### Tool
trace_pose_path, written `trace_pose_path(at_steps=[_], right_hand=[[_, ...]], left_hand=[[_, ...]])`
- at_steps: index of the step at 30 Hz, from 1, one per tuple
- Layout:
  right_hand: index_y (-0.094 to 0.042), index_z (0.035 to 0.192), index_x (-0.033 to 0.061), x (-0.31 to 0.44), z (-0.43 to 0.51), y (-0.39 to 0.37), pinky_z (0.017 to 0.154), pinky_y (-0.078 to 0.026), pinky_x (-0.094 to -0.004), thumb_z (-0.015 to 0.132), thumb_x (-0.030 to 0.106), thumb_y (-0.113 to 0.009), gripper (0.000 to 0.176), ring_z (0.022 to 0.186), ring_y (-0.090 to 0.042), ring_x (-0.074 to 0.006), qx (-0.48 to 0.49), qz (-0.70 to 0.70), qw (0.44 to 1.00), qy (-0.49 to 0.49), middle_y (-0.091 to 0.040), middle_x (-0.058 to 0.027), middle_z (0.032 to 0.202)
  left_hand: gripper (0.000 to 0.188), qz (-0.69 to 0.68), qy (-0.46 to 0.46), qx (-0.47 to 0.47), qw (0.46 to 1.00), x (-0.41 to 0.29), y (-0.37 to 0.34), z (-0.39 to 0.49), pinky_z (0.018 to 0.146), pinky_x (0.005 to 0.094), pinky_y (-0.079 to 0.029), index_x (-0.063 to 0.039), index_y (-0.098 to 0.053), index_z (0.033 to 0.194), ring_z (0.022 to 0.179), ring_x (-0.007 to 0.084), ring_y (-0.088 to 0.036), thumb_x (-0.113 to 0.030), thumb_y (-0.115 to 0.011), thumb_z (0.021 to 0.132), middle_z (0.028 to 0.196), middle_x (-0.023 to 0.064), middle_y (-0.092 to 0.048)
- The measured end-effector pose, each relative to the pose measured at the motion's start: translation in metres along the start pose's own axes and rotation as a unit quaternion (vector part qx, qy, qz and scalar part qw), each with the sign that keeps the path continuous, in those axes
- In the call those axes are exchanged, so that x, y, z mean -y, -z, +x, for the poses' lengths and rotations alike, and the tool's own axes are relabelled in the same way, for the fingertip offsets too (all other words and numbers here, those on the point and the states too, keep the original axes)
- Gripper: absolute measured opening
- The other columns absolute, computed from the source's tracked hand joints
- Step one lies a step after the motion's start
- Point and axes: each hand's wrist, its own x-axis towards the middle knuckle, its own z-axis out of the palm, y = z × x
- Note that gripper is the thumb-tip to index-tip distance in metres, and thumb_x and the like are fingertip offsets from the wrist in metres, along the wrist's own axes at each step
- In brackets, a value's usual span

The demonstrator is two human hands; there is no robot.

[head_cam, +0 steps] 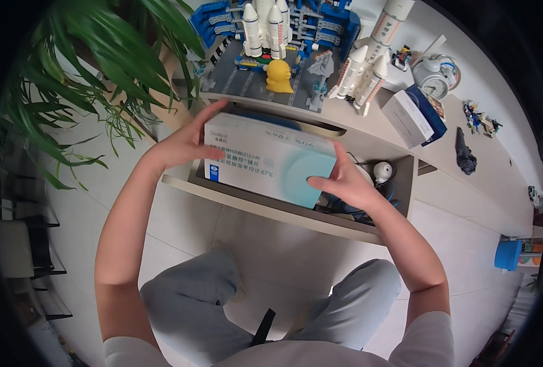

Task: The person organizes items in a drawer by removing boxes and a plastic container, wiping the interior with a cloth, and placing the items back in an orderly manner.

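Note:
A white and teal printed cardboard box (pixel 253 160) is held between my two hands, over the left part of a pulled-out drawer (pixel 271 208). My left hand (pixel 184 144) grips its left end, thumb on the printed face. At the right end, my right hand (pixel 344 176) has its thumb on the teal corner and its fingers behind. To the right of the box, a white round-headed device (pixel 383 172) and dark cables (pixel 393 188) lie in the drawer. The box hides much of the drawer's inside.
On the cabinet top stand a blue and grey brick-built launch pad (pixel 253 87), a yellow figure (pixel 278 77), a white model rocket (pixel 363 69), small boxes (pixel 406 119) and an alarm clock (pixel 434 85). A leafy potted plant (pixel 101 50) overhangs the left side. My knees are below the drawer.

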Motion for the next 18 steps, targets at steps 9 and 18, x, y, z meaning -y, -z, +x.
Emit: trace_pose_path(at_steps=[9, 18], right_hand=[[-0.033, 0.12, -0.003, -0.055, 0.035, 0.001, 0.086, -0.048, -0.0332, 0.071, 0.019, -0.08, 0.071, 0.104, -0.057, -0.0216, 0.062, -0.055, 0.991, -0.104, -0.057, -0.0171, 0.114], [-0.039, 0.112, -0.0042, -0.068, 0.025, -0.014, 0.078, -0.05, -0.0316, 0.066, 0.023, -0.083, 0.069, 0.088, -0.062, -0.0227, -0.001, -0.189, 0.981, -0.043, -0.062, -0.0168, 0.095]], left_hand=[[0.084, 0.208, 0.079, 0.101, 0.97, 0.041, 0.019, 0.026, 0.104, 0.0316, -0.036, -0.011, -0.033, 0.139, 0.123, 0.022, -0.045, 0.003, -0.073, 0.066, 0.134, 0.0106, -0.045], [0.081, 0.396, -0.006, 0.073, 0.916, 0.038, 0.011, 0.019, 0.1, 0.0342, -0.042, -0.01, -0.034, 0.137, 0.121, 0.03, -0.045, 0.0, -0.074, 0.068, 0.134, 0.0134, -0.042]])
